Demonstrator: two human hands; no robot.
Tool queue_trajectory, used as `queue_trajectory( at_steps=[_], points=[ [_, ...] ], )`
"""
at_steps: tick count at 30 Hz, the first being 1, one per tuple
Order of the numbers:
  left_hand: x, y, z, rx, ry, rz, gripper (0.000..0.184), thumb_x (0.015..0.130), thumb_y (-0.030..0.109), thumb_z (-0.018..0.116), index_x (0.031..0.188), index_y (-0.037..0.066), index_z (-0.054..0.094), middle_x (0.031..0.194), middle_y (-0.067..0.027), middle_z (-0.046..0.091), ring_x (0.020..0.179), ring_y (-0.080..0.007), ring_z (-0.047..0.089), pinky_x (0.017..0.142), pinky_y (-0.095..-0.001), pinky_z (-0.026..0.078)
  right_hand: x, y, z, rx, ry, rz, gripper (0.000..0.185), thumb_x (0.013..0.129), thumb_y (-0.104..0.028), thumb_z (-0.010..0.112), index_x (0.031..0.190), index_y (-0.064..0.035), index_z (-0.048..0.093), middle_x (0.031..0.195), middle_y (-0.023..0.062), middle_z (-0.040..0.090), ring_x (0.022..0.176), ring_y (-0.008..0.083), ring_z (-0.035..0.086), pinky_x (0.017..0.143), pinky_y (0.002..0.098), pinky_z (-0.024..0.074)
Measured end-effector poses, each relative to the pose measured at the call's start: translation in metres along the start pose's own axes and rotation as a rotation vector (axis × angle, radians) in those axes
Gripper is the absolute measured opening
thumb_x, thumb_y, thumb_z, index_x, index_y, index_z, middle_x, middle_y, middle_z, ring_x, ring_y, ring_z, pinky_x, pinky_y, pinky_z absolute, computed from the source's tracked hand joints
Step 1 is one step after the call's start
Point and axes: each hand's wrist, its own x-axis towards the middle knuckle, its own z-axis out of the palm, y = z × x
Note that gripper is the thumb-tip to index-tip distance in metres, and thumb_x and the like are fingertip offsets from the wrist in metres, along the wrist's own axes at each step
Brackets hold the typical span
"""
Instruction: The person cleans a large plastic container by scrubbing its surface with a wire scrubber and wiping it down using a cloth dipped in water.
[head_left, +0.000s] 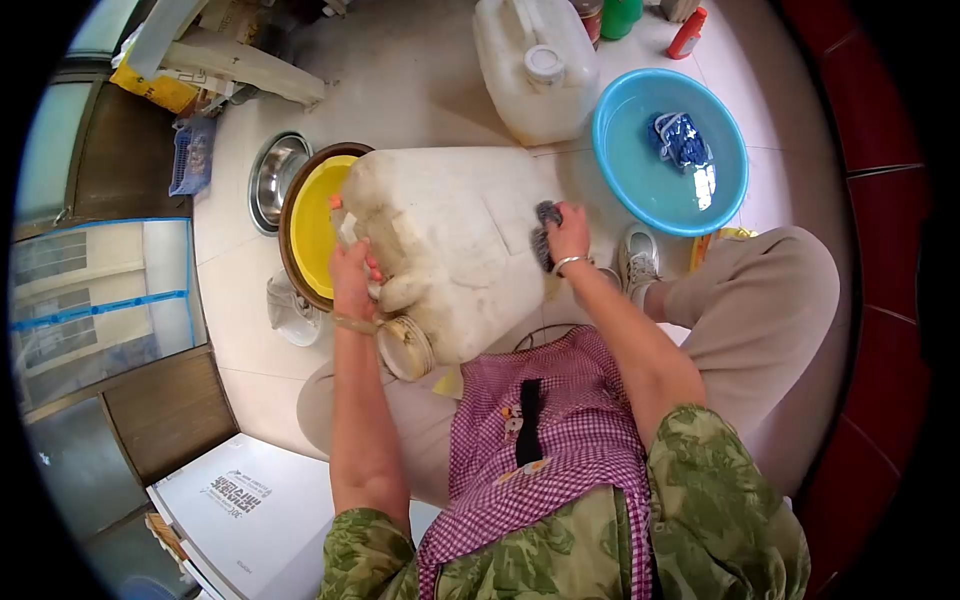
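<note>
A large, stained white plastic jerrycan (470,230) lies tipped on its side in front of me, its round screw cap (406,347) pointing toward my lap. My left hand (352,275) is wrapped round the can's handle at its left end. In my right hand (568,235) is a dark grey scouring pad (545,235), pressed against the can's right edge. The pad looks like steel wool, and my fingers cover part of it.
To the right stands a light blue basin (600,150) of water with a blue cloth (679,140) in it. A second jerrycan (540,95) stands behind. At left are a yellow basin (315,225), a metal bowl (278,180) and a white box (245,510).
</note>
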Motion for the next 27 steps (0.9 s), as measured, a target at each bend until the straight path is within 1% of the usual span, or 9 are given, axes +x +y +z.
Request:
queue_trajectory(
  at_steps=[3,5,7,9,13,16,19,24,27],
  points=[
    [0.006,-0.001,0.002,-0.03,-0.013,-0.01,0.021,0.09,0.013,0.06,0.109,0.007,0.055,0.069,0.001,0.049,0.049,-0.0074,0.043,0.042,-0.0221,0.037,-0.027,-0.073,-0.01,0.286,-0.019,-0.365,0.025,0.076,-0.007,0.066,0.1,-0.0059,0.067,0.101,0.0176,0.062,0.103,0.0372,0.059,0.09,0.0427,0.0487],
    [0.004,0.002,-0.001,-0.044,-0.064,-0.04,0.022,0.09,0.013,0.061,0.11,0.007,0.056,0.07,0.0015,0.049,0.051,-0.0071,0.043,0.042,-0.0219,0.037,-0.02,-0.062,-0.007,0.296,-0.026,-0.326,0.027,0.075,-0.008,0.067,0.103,-0.0061,0.068,0.104,0.0173,0.063,0.105,0.0363,0.059,0.093,0.041,0.0485],
    [-0.001,0.007,0.007,-0.001,-0.019,0.004,0.021,0.09,0.014,0.06,0.109,0.006,0.056,0.07,0.0011,0.049,0.05,-0.0081,0.044,0.042,-0.0222,0.037,0.002,0.05,0.017,0.128,0.152,-0.011,0.03,0.074,-0.007,0.069,0.105,-0.0063,0.068,0.105,0.0166,0.063,0.104,0.036,0.06,0.093,0.0407,0.0491],
    [-0.003,0.008,0.013,0.007,0.005,-0.002,0.021,0.09,0.014,0.06,0.108,0.006,0.056,0.069,0.0009,0.049,0.05,-0.0087,0.044,0.042,-0.0226,0.037,0.012,0.091,-0.015,-0.07,-0.14,0.569,0.028,0.08,-0.009,0.071,0.107,-0.0057,0.068,0.114,0.018,0.064,0.103,0.035,0.063,0.091,0.0393,0.0505],
    [-0.004,0.014,0.02,0.014,-0.014,-0.003,0.019,0.09,0.014,0.06,0.106,0.006,0.055,0.068,0.0005,0.049,0.048,-0.0097,0.044,0.043,-0.0239,0.038,-0.021,0.027,-0.003,0.14,0.135,-0.003,0.03,0.074,-0.008,0.071,0.104,-0.0063,0.067,0.105,0.0163,0.063,0.1,0.0368,0.06,0.088,0.0422,0.05],
    [-0.006,0.016,0.019,0.004,-0.006,-0.007,0.017,0.09,0.014,0.06,0.105,0.007,0.055,0.067,0.0002,0.049,0.047,-0.0099,0.044,0.042,-0.0245,0.038,-0.011,-0.105,-0.018,0.402,-0.091,-0.506,0.029,0.072,-0.003,0.067,0.1,-0.0055,0.064,0.102,0.0176,0.059,0.102,0.0372,0.058,0.09,0.042,0.0477],
    [-0.004,0.008,0.014,-0.017,0.003,-0.007,0.016,0.09,0.014,0.06,0.104,0.007,0.056,0.067,-0.0003,0.049,0.047,-0.01,0.044,0.042,-0.0247,0.038,0.035,-0.09,0.013,0.409,-0.125,-0.449,0.033,0.072,-0.004,0.066,0.105,-0.004,0.065,0.104,0.0186,0.06,0.102,0.0372,0.057,0.092,0.042,0.0479],
    [-0.004,0.011,0.017,-0.009,0.004,0.003,0.015,0.09,0.013,0.059,0.102,0.006,0.055,0.067,-0.001,0.05,0.047,-0.0103,0.045,0.042,-0.0247,0.038,0.068,-0.026,0.022,0.014,-0.011,-0.084,0.032,0.073,-0.004,0.065,0.105,-0.0059,0.068,0.104,0.017,0.063,0.103,0.0382,0.058,0.09,0.043,0.0493],
    [-0.005,0.007,0.013,0.021,0.004,-0.006,0.016,0.089,0.012,0.059,0.102,0.005,0.055,0.066,-0.0008,0.049,0.049,-0.0102,0.044,0.043,-0.0244,0.038,0.048,-0.141,0.006,0.367,-0.172,-0.692,0.033,0.074,-0.001,0.067,0.106,-0.0053,0.064,0.107,0.0138,0.061,0.103,0.0348,0.058,0.095,0.0387,0.0474]
  ],
)
